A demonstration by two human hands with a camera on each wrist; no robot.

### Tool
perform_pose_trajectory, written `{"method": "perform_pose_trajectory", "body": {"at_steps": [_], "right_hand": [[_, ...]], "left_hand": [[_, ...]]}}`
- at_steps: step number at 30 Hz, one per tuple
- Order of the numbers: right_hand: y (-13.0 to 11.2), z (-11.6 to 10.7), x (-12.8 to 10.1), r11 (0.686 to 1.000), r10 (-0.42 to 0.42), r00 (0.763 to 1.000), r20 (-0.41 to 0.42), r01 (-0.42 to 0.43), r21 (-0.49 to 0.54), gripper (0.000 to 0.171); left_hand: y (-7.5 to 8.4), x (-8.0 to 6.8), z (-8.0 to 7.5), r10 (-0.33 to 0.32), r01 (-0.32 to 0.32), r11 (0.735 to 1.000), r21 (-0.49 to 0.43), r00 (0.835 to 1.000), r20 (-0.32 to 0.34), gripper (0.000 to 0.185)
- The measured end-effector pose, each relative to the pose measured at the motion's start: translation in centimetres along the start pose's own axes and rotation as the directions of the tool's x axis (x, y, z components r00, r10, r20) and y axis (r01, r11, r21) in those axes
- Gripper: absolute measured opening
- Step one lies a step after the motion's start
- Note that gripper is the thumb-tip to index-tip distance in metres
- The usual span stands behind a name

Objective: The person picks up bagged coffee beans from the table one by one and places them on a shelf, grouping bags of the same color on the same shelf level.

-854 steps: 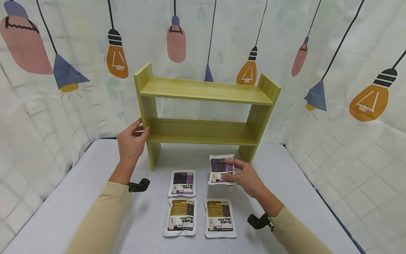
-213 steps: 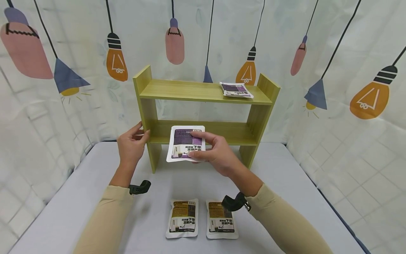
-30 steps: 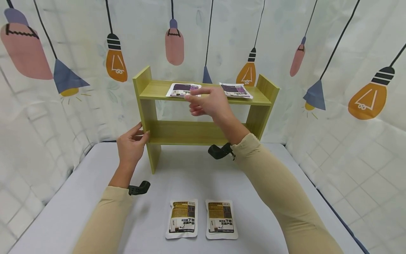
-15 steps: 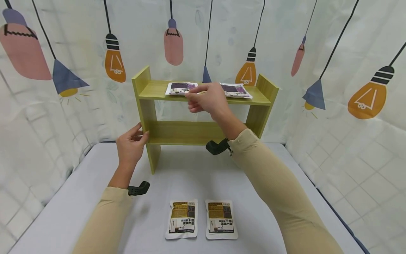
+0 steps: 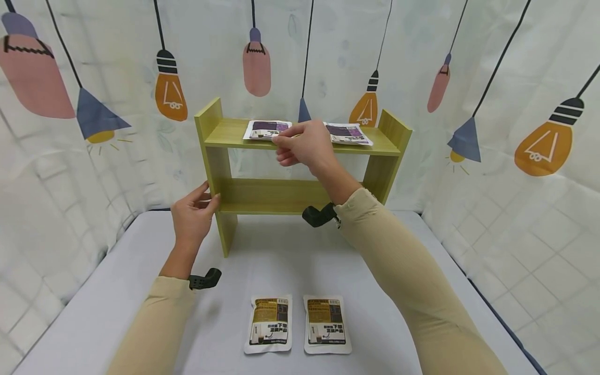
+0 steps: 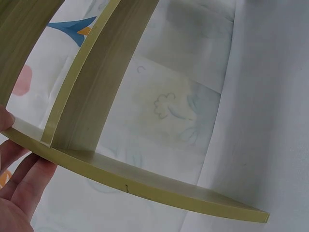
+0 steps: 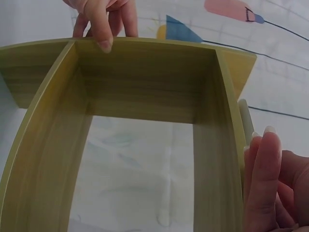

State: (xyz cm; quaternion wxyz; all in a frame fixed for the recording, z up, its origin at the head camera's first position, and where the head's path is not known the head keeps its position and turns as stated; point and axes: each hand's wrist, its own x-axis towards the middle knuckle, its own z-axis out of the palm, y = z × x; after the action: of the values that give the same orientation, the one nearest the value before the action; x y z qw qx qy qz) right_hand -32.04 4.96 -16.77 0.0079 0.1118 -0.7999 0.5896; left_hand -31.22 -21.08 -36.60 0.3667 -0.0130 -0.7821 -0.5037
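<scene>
A two-tier wooden shelf [image 5: 300, 195] stands on the table, its grain yellowish green. My left hand [image 5: 192, 213] grips its left side panel, thumb in front and fingers behind; the left wrist view shows this hand [image 6: 21, 193] at the panel's edge. On the top board lie two white-edged pouches with purple labels: a left pouch [image 5: 266, 130] and a right pouch [image 5: 349, 134]. My right hand [image 5: 307, 146] is at the left pouch's right front corner, covering part of it. In the right wrist view this hand's fingers [image 7: 265, 179] look fairly straight beside the top board.
Two pouches with brown-gold labels, one on the left [image 5: 269, 324] and one on the right [image 5: 327, 325], lie side by side on the white-covered table [image 5: 225, 323] in front of the shelf. A curtain [image 5: 300, 47] printed with lamps hangs close behind.
Two purple pouches went from the table to the top board. Over the last second the left one shifted slightly left and back, with my right hand beside it. My left hand keeps its hold.
</scene>
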Motion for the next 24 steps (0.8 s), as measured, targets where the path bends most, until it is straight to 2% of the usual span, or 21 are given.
{"method": "perform_pose_trajectory", "body": {"at_steps": [8,14,20,24], "right_hand": [[0.5,0.1,0.0,0.999,-0.033,0.999,-0.020,0.034,0.020,0.022],[1.4,-0.2,-0.6,0.989,-0.140,0.989,-0.047,0.142,0.049,0.022],[2.3,-0.5,-1.3,0.975,-0.203,0.979,-0.024,0.205,0.085,0.024],[3.3,-0.7,-1.7,0.969,-0.209,0.978,-0.010,0.208,0.131,0.024]], "left_hand": [[-0.1,-0.1,0.1,-0.006,0.006,1.000,0.004,1.000,0.000,0.044],[-0.1,-0.1,0.1,0.002,-0.002,1.000,0.008,1.000,-0.003,0.044],[0.1,-0.1,0.0,-0.002,0.002,1.000,0.015,1.000,0.000,0.044],[0.0,-0.1,-0.1,-0.010,0.010,1.000,0.012,1.000,0.009,0.044]]}}
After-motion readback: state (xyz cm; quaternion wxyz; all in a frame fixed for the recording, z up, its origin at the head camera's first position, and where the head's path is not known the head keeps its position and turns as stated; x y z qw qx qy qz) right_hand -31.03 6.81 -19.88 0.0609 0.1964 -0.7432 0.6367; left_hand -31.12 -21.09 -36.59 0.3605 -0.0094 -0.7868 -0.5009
